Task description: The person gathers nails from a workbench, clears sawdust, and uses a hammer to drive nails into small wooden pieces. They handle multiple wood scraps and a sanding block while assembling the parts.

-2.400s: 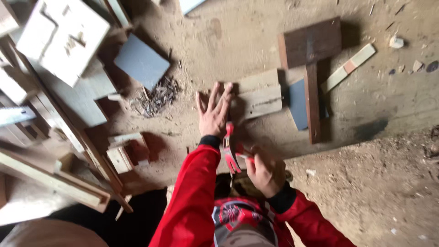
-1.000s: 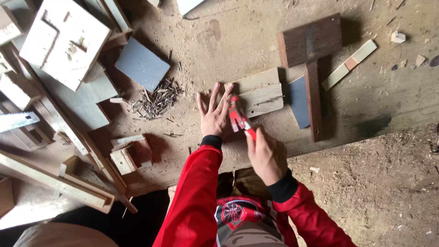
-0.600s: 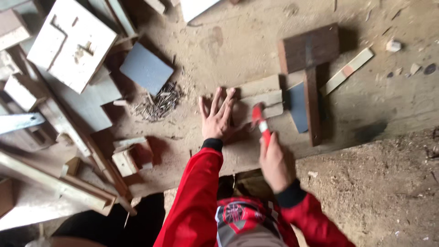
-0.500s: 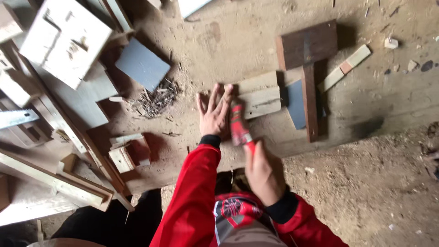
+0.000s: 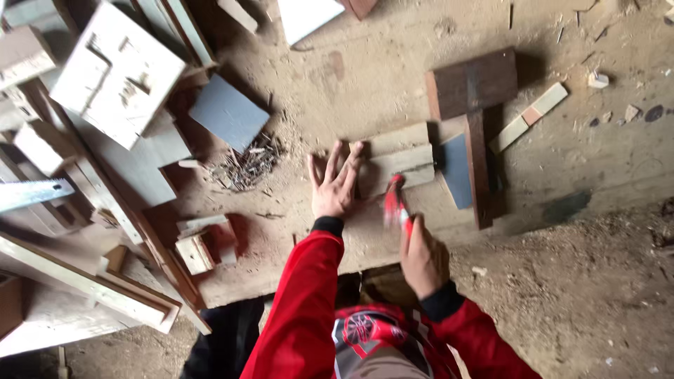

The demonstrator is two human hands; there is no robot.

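Left hand [image 5: 335,184] spread flat, fingers pressing the left end of the wooden slats [image 5: 394,161] mid-bench; right hand [image 5: 423,254] fisted round a red-handled hammer [image 5: 394,203], head blurred just beside those fingers; a crooked blow could catch them, or skid the slats.

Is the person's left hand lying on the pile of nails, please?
No, the left hand lies flat with spread fingers on the wooden boards, while the pile of nails sits apart on its other side.
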